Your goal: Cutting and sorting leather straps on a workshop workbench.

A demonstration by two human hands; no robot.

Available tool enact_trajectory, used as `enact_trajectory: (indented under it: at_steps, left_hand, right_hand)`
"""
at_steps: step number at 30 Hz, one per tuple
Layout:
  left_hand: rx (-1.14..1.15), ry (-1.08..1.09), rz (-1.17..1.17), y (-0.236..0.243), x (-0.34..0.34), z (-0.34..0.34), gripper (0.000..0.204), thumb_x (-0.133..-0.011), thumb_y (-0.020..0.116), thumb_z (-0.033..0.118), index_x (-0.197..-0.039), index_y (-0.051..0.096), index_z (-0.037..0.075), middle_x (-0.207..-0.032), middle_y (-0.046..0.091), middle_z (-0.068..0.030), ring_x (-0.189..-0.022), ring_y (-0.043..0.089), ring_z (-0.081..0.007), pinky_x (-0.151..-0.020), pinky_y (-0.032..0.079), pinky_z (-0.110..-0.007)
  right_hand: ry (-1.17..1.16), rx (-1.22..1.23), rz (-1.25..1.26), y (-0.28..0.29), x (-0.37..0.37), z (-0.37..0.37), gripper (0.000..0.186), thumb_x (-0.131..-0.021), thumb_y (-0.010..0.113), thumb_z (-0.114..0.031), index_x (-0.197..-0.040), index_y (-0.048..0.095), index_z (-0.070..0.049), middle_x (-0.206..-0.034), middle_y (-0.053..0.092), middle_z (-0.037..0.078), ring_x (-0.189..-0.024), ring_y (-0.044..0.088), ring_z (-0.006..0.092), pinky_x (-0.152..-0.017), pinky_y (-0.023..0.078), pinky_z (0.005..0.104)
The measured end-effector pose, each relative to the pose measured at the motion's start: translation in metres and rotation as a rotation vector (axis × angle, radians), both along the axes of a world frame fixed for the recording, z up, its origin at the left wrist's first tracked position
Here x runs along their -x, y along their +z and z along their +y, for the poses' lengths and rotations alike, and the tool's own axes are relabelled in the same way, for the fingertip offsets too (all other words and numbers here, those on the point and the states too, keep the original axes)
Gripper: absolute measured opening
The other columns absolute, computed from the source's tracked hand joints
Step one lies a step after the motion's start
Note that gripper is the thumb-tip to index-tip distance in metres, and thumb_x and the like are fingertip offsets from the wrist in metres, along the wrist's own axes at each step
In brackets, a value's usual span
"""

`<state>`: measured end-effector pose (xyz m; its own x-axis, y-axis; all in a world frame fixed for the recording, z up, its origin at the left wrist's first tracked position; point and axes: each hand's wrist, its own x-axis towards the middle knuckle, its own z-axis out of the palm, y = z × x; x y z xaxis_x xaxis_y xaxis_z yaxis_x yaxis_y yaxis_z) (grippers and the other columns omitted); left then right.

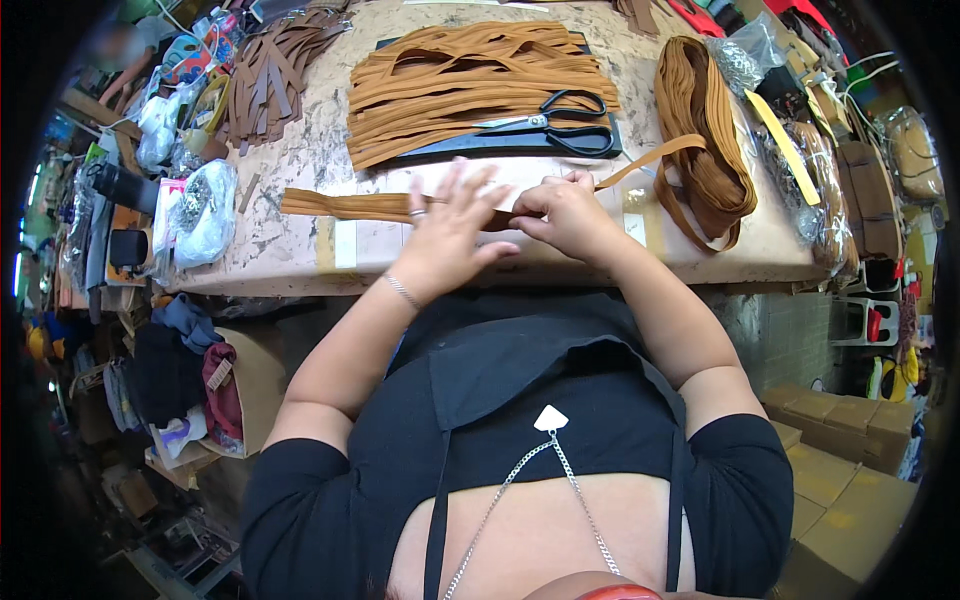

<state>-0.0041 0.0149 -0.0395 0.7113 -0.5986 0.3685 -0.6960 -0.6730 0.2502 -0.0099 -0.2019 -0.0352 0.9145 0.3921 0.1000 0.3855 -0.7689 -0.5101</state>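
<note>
A long tan strap (340, 205) lies flat along the near part of the worktable (300, 260). My left hand (450, 230) hovers over it with fingers spread, a ring on one finger. My right hand (565, 212) pinches the strap where it runs off to the right (645, 160) into a big bundle of tan strap (705, 130). A pile of cut tan strips (470, 75) rests on a dark mat behind my hands. Black-handled scissors (560, 122) lie on that pile.
Dark brown strips (270, 75) are heaped at the back left. Clear plastic bags (200, 210) and small clutter crowd the left edge. Bagged hardware and brown goods (830, 200) line the right edge. Cardboard boxes (840, 450) stand on the floor at right.
</note>
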Motion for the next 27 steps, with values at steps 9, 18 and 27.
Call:
enact_trajectory:
  at_steps: [9, 18, 27]
  left_hand:
    - [0.125, 0.005, 0.408, -0.002, -0.013, -0.032, 0.019, -0.085, 0.068, 0.028, -0.084, 0.073, 0.009, -0.078, 0.070, -0.0069, -0.076, 0.064, -0.0276, -0.078, 0.039, -0.040]
    - [0.145, 0.013, 0.760, 0.011, -0.028, -0.021, 0.020, -0.084, 0.069, 0.022, -0.090, 0.074, 0.003, -0.073, 0.069, -0.0136, -0.065, 0.066, -0.0183, -0.066, 0.052, -0.030]
    - [0.357, 0.090, 1.057, 0.014, -0.038, -0.013, 0.022, -0.090, 0.066, 0.020, -0.093, 0.072, -0.001, -0.077, 0.069, -0.0043, -0.070, 0.059, -0.0073, -0.065, 0.049, -0.025]
  right_hand:
    - [0.010, 0.067, -0.070, 0.008, -0.004, -0.020, 0.009, -0.082, 0.067, -0.026, -0.083, 0.071, -0.017, -0.076, 0.067, 0.002, -0.084, 0.062, 0.0211, -0.088, 0.036, 0.0467]
    - [-0.174, 0.423, -0.174, -0.010, -0.107, -0.082, 0.044, -0.078, 0.054, 0.003, -0.120, 0.059, -0.009, -0.117, 0.060, 0.013, -0.112, 0.053, 0.0323, -0.097, 0.044, 0.0383]
    - [-0.106, 0.332, -0.286, 0.005, -0.095, -0.098, 0.034, -0.073, 0.056, 0.006, -0.106, 0.056, -0.004, -0.105, 0.057, 0.014, -0.106, 0.055, 0.0311, -0.092, 0.045, 0.0389]
